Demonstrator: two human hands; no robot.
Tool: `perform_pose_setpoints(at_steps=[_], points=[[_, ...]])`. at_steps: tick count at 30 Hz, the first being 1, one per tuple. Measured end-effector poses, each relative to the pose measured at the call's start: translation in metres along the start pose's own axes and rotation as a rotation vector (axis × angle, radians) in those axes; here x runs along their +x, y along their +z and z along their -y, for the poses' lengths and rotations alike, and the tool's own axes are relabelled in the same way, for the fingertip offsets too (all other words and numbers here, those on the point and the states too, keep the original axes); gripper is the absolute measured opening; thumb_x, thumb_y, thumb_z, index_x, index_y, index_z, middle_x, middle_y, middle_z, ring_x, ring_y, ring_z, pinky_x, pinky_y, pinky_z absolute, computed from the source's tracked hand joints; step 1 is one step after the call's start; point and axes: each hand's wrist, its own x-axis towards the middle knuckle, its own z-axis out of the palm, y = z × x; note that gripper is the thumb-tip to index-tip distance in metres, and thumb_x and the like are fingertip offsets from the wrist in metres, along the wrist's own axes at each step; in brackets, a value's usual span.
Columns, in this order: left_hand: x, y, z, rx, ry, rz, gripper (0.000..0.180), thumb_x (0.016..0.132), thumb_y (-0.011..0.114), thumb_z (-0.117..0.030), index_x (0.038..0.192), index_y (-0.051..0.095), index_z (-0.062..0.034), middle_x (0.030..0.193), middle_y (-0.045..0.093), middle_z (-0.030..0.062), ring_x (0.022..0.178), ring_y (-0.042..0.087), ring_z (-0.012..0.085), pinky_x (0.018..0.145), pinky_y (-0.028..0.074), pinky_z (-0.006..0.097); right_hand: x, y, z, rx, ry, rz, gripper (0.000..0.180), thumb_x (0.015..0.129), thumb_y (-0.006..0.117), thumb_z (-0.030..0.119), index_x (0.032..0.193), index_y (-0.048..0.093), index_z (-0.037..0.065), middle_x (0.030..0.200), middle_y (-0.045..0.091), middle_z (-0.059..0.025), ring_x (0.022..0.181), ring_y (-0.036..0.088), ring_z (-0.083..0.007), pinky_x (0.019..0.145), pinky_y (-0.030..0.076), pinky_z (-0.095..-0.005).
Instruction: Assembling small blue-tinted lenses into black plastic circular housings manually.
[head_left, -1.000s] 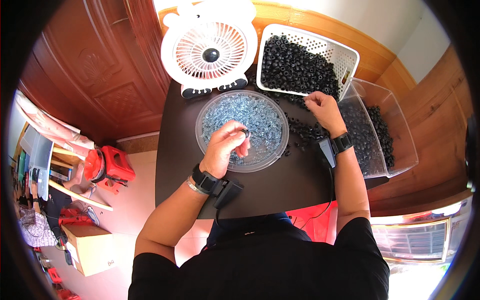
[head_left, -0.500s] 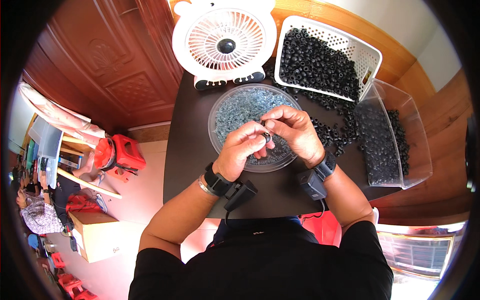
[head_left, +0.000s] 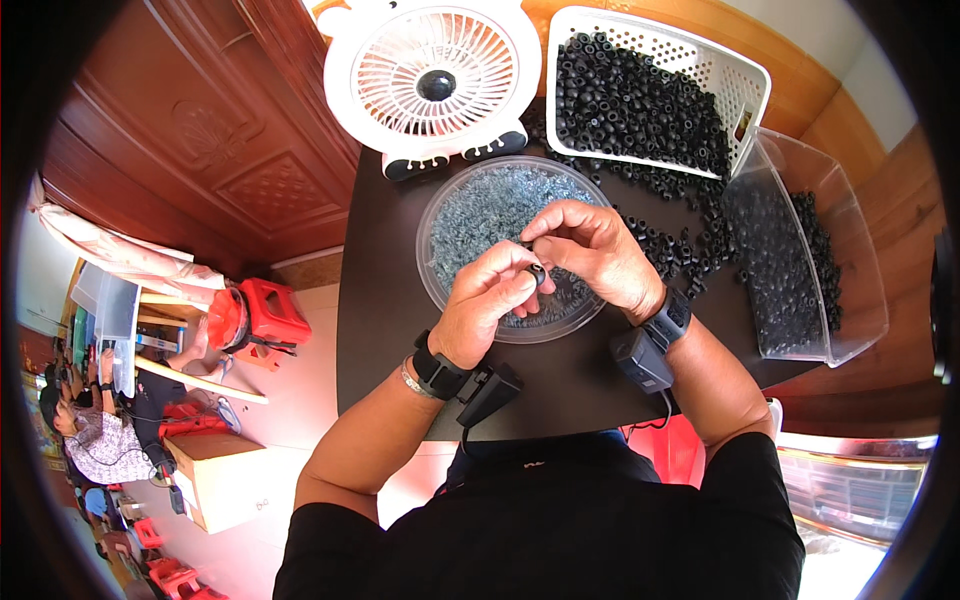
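Note:
Over a round clear tub (head_left: 425, 265) of small bluish see-through pieces (head_left: 475, 215), both my hands meet, fingertips almost together. My left hand (head_left: 480, 305) is closed, its thumb and forefinger pinching a small black hollow plastic part (head_left: 537, 273). Just above that part, my right hand (head_left: 600, 260) has its thumb and forefinger pressed together. A dark speck shows at its fingertips, too small to name. Both wrists wear black bands with small boxes attached.
A white perforated basket (head_left: 741, 95) of black parts stands at the back, near a white fan (head_left: 437, 85). Loose black parts (head_left: 675, 250) lie right of the tub, beside a clear bin (head_left: 865, 260). Far left, another person (head_left: 105, 450) sits near a cardboard box (head_left: 225, 485).
The whole view has shifted slightly. Both hands keep nearly the same pinch over the tub, and the black part remains in my left fingers.

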Motion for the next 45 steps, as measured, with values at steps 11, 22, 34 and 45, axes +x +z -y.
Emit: perform_pose_setpoints(at_steps=[11,22,34,45], points=[[-0.002,0.001,0.002,0.076,-0.01,-0.092,0.027,0.092,0.053,-0.029,0.099,0.053,-0.0028,0.085,0.059,0.0073,0.07,0.056,0.0125,0.064,0.044,0.024,-0.004,-0.011,0.02,-0.171,-0.14,0.002,0.013,0.09,0.057,0.01,0.098,0.063,0.001,0.083,0.06,0.0013,0.072,0.05,-0.0056,0.069,0.044,-0.0213],[-0.003,0.003,-0.001,0.156,0.028,-0.109,0.028,0.092,0.052,-0.029,0.099,0.053,-0.002,0.082,0.057,0.006,0.069,0.055,0.0125,0.064,0.043,0.025,-0.006,-0.008,0.021,-0.108,-0.121,0.115,0.011,0.091,0.055,0.006,0.097,0.062,0.001,0.086,0.063,-0.0013,0.082,0.056,-0.0073,0.079,0.046,-0.0246],[-0.001,0.003,-0.001,0.149,0.011,-0.079,0.027,0.092,0.052,-0.028,0.096,0.052,-0.0017,0.075,0.056,0.0049,0.068,0.053,0.0111,0.064,0.042,0.024,-0.005,-0.004,0.019,-0.126,-0.166,0.159,0.011,0.092,0.053,0.005,0.097,0.061,0.0,0.084,0.064,-0.0042,0.08,0.06,-0.0108,0.078,0.048,-0.0262],[-0.002,0.003,0.0,0.172,-0.003,-0.073,0.022,0.092,0.05,-0.024,0.095,0.052,-0.0023,0.074,0.056,0.004,0.068,0.052,0.0102,0.064,0.041,0.024,-0.005,-0.005,0.016,-0.151,-0.146,0.169,0.01,0.092,0.054,0.006,0.095,0.06,-0.001,0.081,0.064,-0.0042,0.079,0.061,-0.0111,0.076,0.048,-0.0258]])
